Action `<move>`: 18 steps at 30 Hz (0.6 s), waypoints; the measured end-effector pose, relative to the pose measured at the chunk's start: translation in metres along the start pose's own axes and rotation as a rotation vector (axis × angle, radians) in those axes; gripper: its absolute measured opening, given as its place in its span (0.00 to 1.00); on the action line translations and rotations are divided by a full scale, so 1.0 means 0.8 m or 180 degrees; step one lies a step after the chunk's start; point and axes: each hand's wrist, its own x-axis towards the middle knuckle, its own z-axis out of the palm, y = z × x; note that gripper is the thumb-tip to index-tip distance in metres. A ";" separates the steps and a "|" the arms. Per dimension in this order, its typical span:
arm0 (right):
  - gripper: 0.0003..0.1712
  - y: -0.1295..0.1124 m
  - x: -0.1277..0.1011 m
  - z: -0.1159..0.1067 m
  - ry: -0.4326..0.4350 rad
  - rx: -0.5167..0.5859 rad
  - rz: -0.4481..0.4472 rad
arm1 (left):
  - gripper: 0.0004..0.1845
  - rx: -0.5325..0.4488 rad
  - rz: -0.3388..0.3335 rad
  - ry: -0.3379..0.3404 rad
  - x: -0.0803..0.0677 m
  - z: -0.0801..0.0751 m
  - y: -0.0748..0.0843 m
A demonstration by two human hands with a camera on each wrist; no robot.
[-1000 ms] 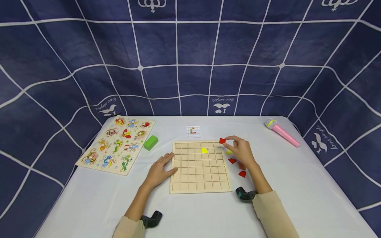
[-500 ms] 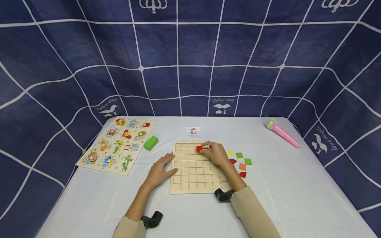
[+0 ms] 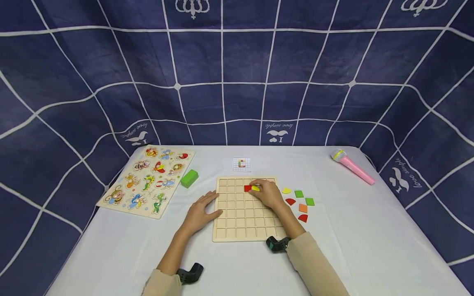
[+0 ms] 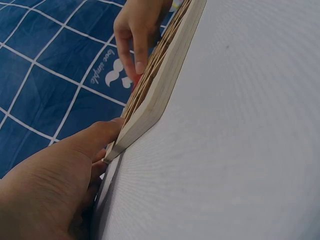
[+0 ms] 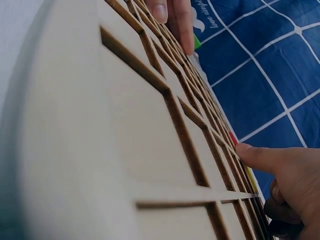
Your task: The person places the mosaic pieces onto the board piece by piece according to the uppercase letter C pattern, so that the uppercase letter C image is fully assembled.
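A wooden grid board (image 3: 244, 230) lies flat on the white table. In its second row a red square piece (image 3: 247, 188) sits in a cell beside a yellow piece (image 3: 255, 188). My right hand (image 3: 263, 192) reaches over the board, its index fingertip (image 5: 246, 149) pressing down at the red piece while the other fingers curl under. My left hand (image 3: 201, 210) lies flat on the table, its thumb (image 4: 102, 131) against the board's left edge (image 4: 160, 95), and holds nothing.
Loose pieces lie right of the board: yellow (image 3: 286, 190), two green (image 3: 298, 193), orange (image 3: 303, 207), two red (image 3: 303, 218). A pattern card (image 3: 241, 164) lies behind the board. A green block (image 3: 189, 178), an animal puzzle (image 3: 146, 181) and a pink microphone (image 3: 352, 165) are further out.
My right hand carried the red piece from the board's far right corner leftward and set it in the cell next to the yellow piece. The left hand stayed put.
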 end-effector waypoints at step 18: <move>0.19 0.053 -0.043 -0.076 0.0333 -0.0001 0.0351 | 0.34 0.0014 -0.0051 -0.0029 -0.002 -0.002 0.007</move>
